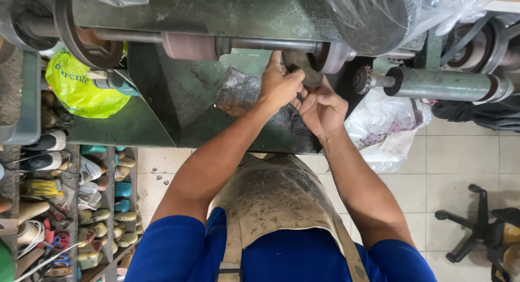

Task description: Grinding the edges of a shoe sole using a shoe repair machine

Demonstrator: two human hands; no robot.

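Small dark workpiece [299,96], barely visible, just above centre of the frame, pinched between both hands and pressed up against the grey grinding wheel [303,63] on the long horizontal shaft [271,44]; exact kind impossible to tell. Left hand [279,83] curled tight, fingers closed over the piece, thumb up along the wheel's side. Right hand [323,110] also closed, fingertips meeting the left's around the same piece. Behind, a green machine body [179,98] dusted with grey grit, filling the upper centre. Lower centre, a stained tan apron [276,198] over a blue shirt [173,249]. Lower left, shelves [111,206] crowded with shoes and soles; upper left, a yellow-green plastic bag [81,90]. Right of centre, white plastic bags [387,128]; lower right, a black chair base [471,228] on pale floor tiles [460,157].
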